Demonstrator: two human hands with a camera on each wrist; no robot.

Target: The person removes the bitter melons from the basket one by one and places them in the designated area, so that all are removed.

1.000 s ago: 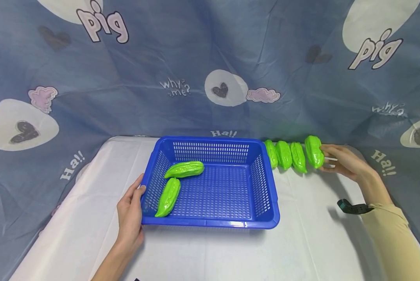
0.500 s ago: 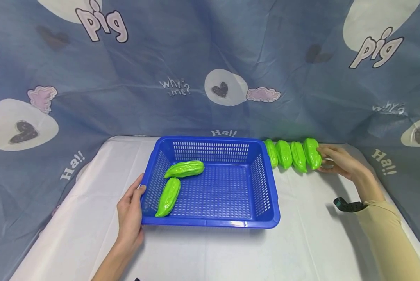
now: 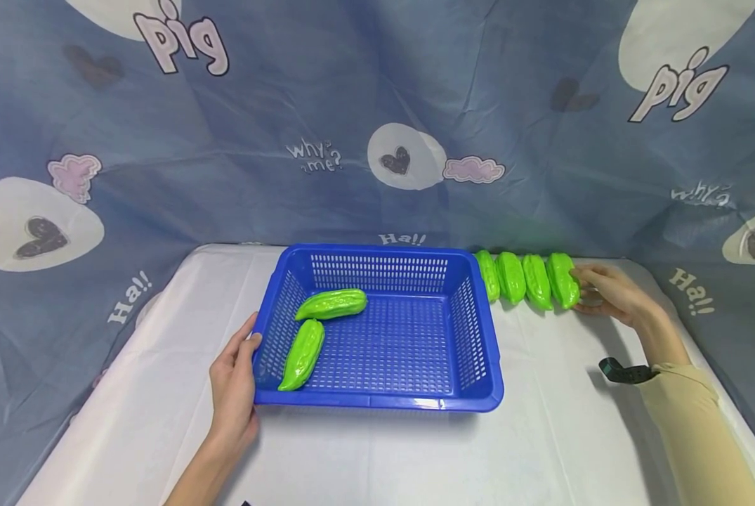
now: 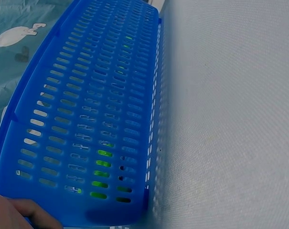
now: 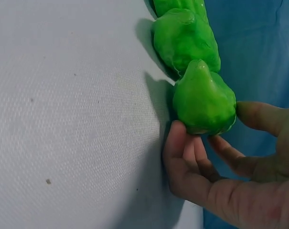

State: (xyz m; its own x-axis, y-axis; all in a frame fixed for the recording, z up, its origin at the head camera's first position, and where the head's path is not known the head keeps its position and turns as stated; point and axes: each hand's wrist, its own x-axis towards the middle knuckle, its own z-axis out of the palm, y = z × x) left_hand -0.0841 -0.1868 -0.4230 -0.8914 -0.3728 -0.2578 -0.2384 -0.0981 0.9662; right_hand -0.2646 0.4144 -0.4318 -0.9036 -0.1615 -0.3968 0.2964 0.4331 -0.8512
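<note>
Right hand (image 3: 612, 294), at right of the head view: grip clamped on the rightmost green vegetable (image 3: 563, 280), with digits against two sides of it in the right wrist view. Said vegetable: glossy, ridged, at the right end of a row of four. Next in the row, running left: third green vegetable (image 3: 536, 282), just beside; second green vegetable (image 3: 510, 278); first green vegetable (image 3: 487, 276), close by the right rim of the blue basket (image 3: 377, 401). Left hand (image 3: 233, 379), lower left of centre: grip clamped on the basket's left side, thumb at the rim. Basket: rectangular, slotted walls, middle of the frame. Contents, toward its left: upper loose vegetable (image 3: 331, 304), nearly level; lower loose vegetable (image 3: 303, 355), slanted; green patches through the slots in the left wrist view. Lower right: beige sleeve (image 3: 699, 436), black strap (image 3: 633, 374) near the wrist. Beneath: white-covered bench (image 3: 428, 457). Across the top: blue printed backdrop (image 3: 257, 105), lettered "pig" at upper left and upper right.
</note>
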